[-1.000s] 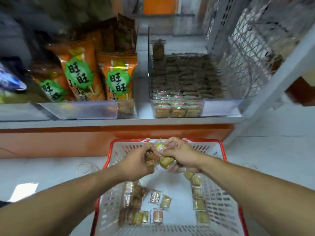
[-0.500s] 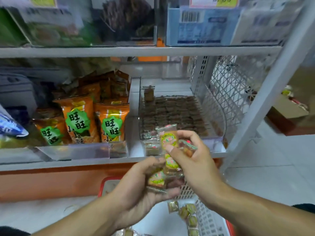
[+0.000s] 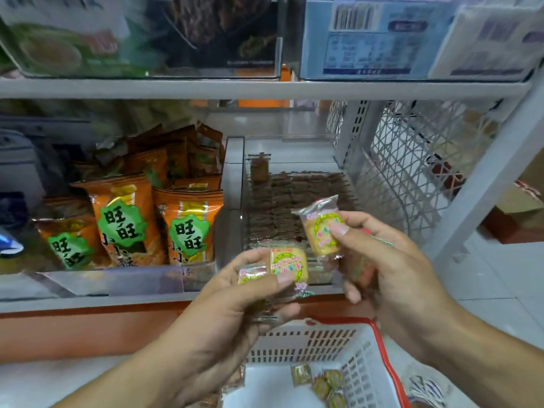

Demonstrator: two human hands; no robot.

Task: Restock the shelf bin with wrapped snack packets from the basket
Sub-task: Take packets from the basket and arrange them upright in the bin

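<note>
A small stack of packets [image 3: 287, 265] is held in the left hand [image 3: 232, 304], the fingers curled under it and the thumb pressed on top. One packet [image 3: 322, 228] is pinched upright in the right hand [image 3: 391, 269], between the thumb and the curled fingers; more wrappers can be seen tucked in that palm, though how many cannot be told. Both hands are raised in front of the shelf [image 3: 88, 300], above the near rim of the basket [image 3: 379, 334]. The clear bin [image 3: 235, 184] is set on the shelf just behind the hands, and its floor is covered with rows of brown packets. The held packets are outside the bin, in front of its front wall. A few loose packets [image 3: 323, 381] are left in the bottom of the white, red-rimmed basket. Orange snack bags [image 3: 188, 228] are stood to the left of the bin
</note>
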